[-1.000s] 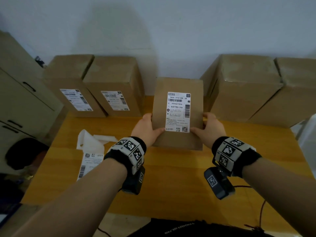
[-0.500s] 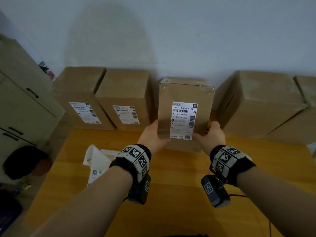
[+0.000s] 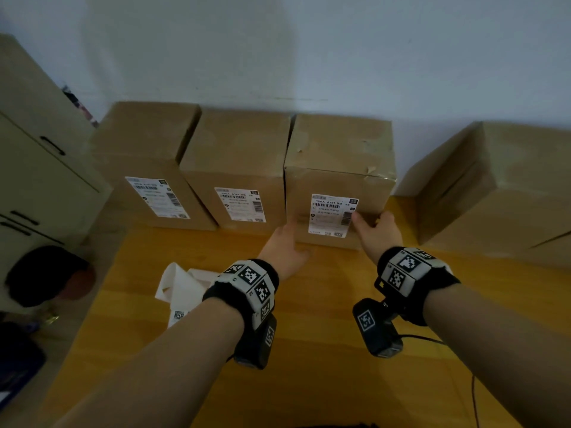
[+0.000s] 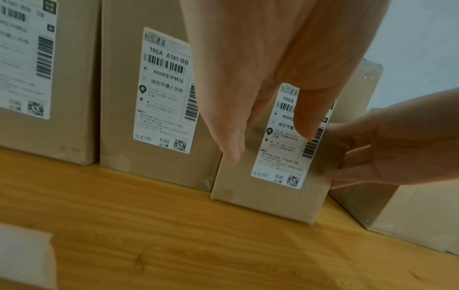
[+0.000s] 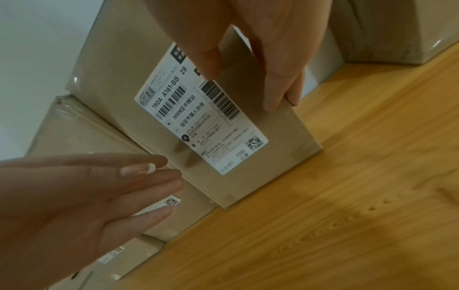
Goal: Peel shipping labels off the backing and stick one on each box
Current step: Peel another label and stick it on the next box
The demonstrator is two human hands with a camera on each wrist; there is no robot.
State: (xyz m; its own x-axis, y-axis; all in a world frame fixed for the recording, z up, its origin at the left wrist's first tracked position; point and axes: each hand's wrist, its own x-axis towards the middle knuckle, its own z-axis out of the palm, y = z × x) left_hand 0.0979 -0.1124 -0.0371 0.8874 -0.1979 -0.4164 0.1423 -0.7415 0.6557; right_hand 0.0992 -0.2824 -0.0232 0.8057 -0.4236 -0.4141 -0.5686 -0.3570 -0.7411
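A third labelled box (image 3: 340,162) stands on the table (image 3: 309,350) at the back, right beside two other labelled boxes (image 3: 148,156) (image 3: 241,156). Its white shipping label (image 3: 332,216) (image 5: 198,125) faces me. My right hand (image 3: 367,222) (image 5: 243,90) grips the box's right front edge, thumb on the front face, fingers on the side. My left hand (image 3: 293,239) (image 4: 269,147) is at the box's left front edge with straight fingers, holding nothing. White label backing (image 3: 182,291) lies crumpled on the table, left of my left wrist.
Two unlabelled cardboard boxes (image 3: 494,193) stand at the back right, a small gap away from the third box. A beige cabinet (image 3: 37,180) flanks the table on the left. A black cable (image 3: 472,384) runs over the table's near right part.
The box, held up between both hands before, has gone back and left and now stands beside the two labelled boxes. My left hand has come off it and straightened.
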